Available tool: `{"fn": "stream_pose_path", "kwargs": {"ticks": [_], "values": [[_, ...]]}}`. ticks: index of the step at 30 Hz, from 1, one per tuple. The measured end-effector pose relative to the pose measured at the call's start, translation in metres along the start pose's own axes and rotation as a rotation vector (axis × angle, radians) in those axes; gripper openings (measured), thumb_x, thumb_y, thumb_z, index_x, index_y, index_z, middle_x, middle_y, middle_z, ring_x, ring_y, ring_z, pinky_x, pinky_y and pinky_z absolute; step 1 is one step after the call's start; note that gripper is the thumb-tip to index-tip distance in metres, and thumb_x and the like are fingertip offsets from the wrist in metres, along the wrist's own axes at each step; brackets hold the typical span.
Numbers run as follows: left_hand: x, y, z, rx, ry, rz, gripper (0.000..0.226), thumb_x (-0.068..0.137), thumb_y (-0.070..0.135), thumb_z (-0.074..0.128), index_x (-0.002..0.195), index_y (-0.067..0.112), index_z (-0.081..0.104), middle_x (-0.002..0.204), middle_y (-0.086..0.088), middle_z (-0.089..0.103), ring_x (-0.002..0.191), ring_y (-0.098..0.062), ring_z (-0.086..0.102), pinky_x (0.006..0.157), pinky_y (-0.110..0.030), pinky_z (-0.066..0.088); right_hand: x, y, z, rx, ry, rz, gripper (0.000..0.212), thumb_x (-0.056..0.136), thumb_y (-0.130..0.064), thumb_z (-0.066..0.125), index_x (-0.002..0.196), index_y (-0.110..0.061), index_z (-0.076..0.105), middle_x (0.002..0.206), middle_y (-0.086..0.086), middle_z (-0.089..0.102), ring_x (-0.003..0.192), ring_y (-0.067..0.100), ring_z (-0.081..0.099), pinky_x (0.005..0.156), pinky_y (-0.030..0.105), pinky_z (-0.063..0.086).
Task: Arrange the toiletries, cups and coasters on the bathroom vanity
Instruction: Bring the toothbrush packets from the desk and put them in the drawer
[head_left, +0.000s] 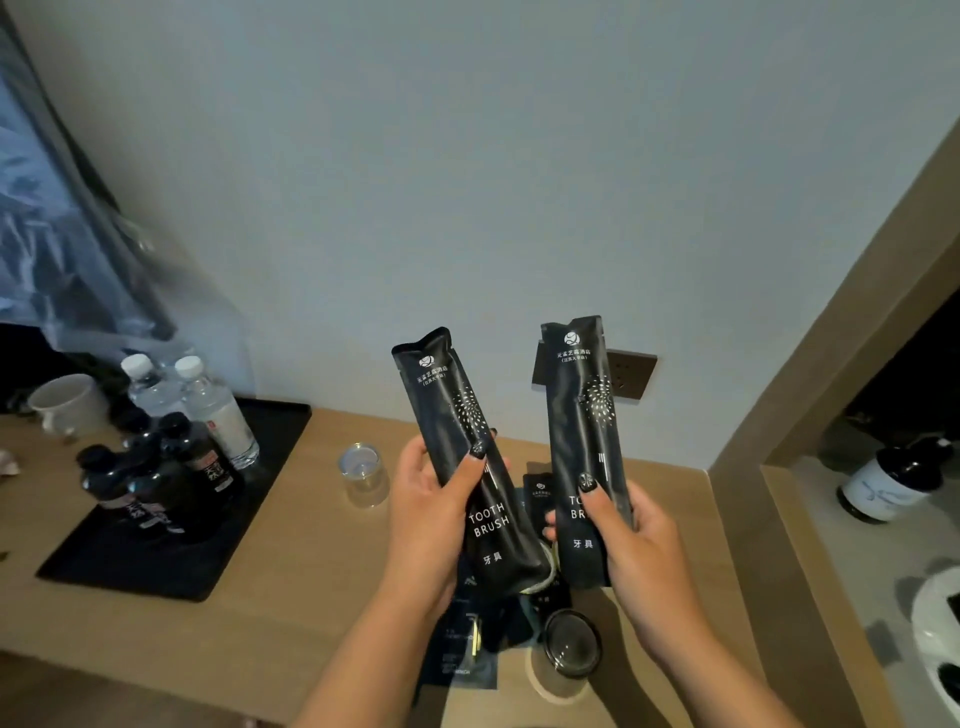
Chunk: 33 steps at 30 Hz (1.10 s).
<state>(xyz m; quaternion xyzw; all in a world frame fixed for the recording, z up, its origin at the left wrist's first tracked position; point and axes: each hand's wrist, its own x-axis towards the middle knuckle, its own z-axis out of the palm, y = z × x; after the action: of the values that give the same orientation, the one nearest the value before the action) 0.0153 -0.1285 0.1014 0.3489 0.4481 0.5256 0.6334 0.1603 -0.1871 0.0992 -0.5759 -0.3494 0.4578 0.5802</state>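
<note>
Above the vanity, each hand's fingers clasp a toothbrush packet.

- You see a dark rectangular wall socket plate above the wooden counter.
- Far left of it, clear plastic water bottles stand on a black tray.

Two black toothbrush packets, one left, one right. Two clear water bottles far left, on one black tray. Two glass cups: one mid-counter, one near. One white mug.
</note>
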Motion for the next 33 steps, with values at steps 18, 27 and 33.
{"fn": "stream_pose_path", "kwargs": {"ticks": [18, 27, 33], "values": [[-0.112, -0.003, -0.055, 0.368, -0.258, 0.258, 0.034, 0.090, 0.009, 0.061, 0.103, 0.039, 0.072, 0.113, 0.003, 0.067, 0.104, -0.006, 0.065, 0.095, -0.038, 0.053, -0.164, 0.019, 0.032, 0.037, 0.159, -0.065, 0.016, 0.090, -0.022, 0.054, 0.099, -0.019, 0.066, 0.075, 0.010, 0.072, 0.051, 0.023, 0.066, 0.036, 0.027, 0.049], [-0.187, -0.020, -0.095, 0.370, -0.389, 0.149, 0.021, 0.087, 0.026, 0.067, 0.087, 0.045, 0.075, 0.096, 0.016, 0.073, 0.115, -0.017, 0.060, 0.104, -0.045, 0.043, -0.268, 0.053, 0.057, 0.032, 0.323, -0.104, 0.030, 0.097, -0.016, 0.046, 0.082, -0.011, 0.072, 0.068, 0.010, 0.068, 0.058, 0.014, 0.059, 0.047, 0.023, 0.045], [-0.221, -0.029, -0.092, 0.336, -0.549, 0.086, 0.016, 0.090, 0.018, 0.063, 0.080, 0.014, 0.073, 0.087, -0.016, 0.070, 0.087, -0.031, 0.066, 0.083, -0.050, 0.051, -0.308, 0.056, 0.051, -0.107, 0.406, -0.124, 0.024, 0.092, -0.028, 0.054, 0.075, -0.020, 0.068, 0.059, 0.000, 0.059, 0.057, 0.011, 0.049, 0.049, 0.026, 0.037]]}}
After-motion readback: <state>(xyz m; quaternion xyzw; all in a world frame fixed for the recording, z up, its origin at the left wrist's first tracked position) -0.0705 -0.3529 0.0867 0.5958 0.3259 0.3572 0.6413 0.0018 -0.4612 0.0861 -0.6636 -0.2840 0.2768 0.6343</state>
